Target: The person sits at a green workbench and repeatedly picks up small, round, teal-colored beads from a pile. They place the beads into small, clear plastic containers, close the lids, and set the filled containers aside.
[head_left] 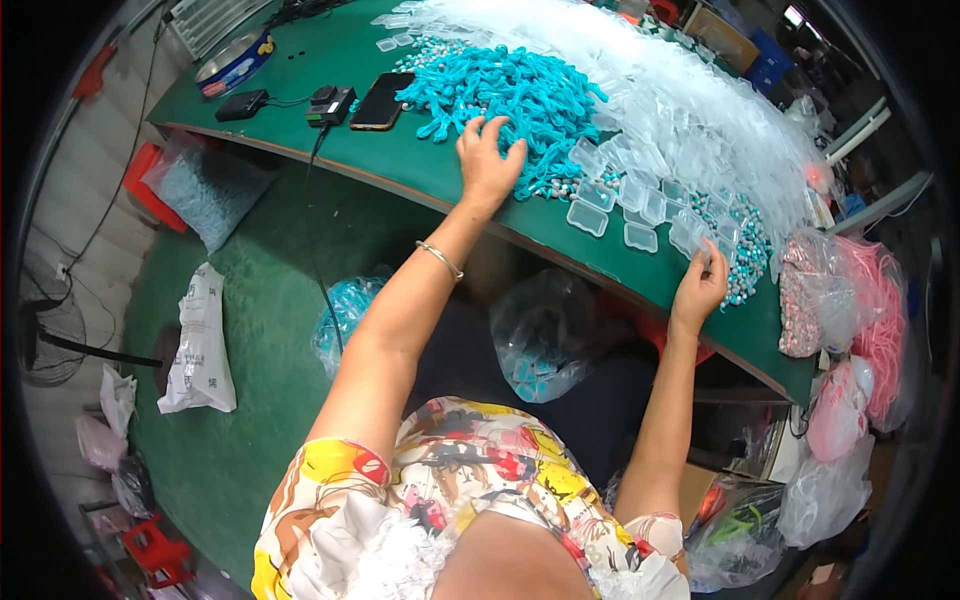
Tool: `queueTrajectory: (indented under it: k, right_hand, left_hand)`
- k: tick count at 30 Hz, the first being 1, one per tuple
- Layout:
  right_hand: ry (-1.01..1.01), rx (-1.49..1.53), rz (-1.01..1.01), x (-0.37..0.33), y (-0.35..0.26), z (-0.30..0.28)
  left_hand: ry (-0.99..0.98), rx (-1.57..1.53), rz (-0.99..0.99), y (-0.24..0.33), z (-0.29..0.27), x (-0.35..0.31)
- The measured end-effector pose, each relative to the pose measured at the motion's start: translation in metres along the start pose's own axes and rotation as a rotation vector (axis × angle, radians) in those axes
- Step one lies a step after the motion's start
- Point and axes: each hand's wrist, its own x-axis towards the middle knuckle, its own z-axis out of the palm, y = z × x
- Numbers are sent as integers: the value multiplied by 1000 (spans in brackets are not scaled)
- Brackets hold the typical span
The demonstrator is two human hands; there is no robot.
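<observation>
Plenty apparently left to handle, with a large heap of teal cords (pixel 540 85) loose on the green table (pixel 400 155), clear lidded boxes (pixel 587 217) along its front looking empty, and no filled one to be made out. Soft, bright and tangled, with left hand (pixel 488 163) at the near edge, thumb and fingers apart; right hand (pixel 703 285) at the boxes beside blue-and-pale beads (pixel 747 262), fingertips near together, any grip impossible to tell
</observation>
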Motion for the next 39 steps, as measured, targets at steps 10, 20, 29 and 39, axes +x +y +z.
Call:
queueTrajectory:
  k: [10,20,29,39]
  right_hand:
    - [-292,334,293,15,4,-33]
    - [-467,-110,144,4,3,-22]
    - [-486,-243,-25,5,-6,-20]
    - [-308,-196,-80,14,-6,-29]
  left_hand:
    - [-221,161,370,48,-55,-31]
    - [-252,299,515,67,-14,-33]
    - [-372,198,482,72,-36,-52]
    - [-401,95,297,72,-39,-56]
